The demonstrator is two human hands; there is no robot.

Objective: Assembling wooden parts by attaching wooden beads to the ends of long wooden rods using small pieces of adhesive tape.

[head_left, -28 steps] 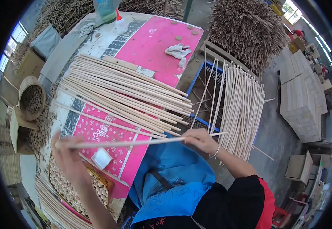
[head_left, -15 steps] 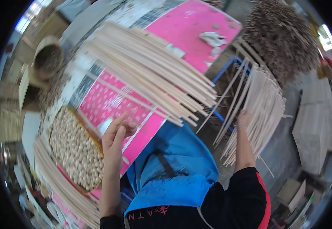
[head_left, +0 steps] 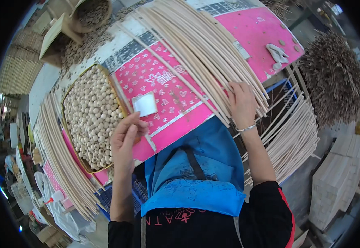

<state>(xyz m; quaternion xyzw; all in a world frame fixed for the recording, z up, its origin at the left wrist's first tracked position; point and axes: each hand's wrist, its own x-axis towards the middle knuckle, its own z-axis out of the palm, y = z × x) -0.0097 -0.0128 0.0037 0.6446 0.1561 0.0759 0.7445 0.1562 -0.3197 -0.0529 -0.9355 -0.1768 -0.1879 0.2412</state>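
Observation:
My right hand (head_left: 242,104), a bangle on its wrist, lies over the near ends of a bundle of long pale wooden rods (head_left: 196,49) on the table. Its fingers are bent round a rod there; the fingertips are partly hidden. My left hand (head_left: 126,136) hovers at the near edge of the pink sheet, loosely curled, thumb apart from the fingers, with nothing visible in it. Just beyond it sits a small white square dish (head_left: 145,104). To its left stands a yellow-rimmed tray (head_left: 120,91) full of round wooden beads (head_left: 91,120).
More rods (head_left: 60,144) lie left of the tray. At right, thin rods (head_left: 291,136) rest on a blue-framed rack beside a large bundle of dark-ended sticks (head_left: 333,78). A white cloth (head_left: 277,56) lies on the far pink sheet. Tipped containers (head_left: 56,43) spill small wooden pieces at far left.
My right hand has moved left from the thin rods on the rack to the rods on the table. The left hand has stayed near the bead tray, its fingers curling more. The view has shifted.

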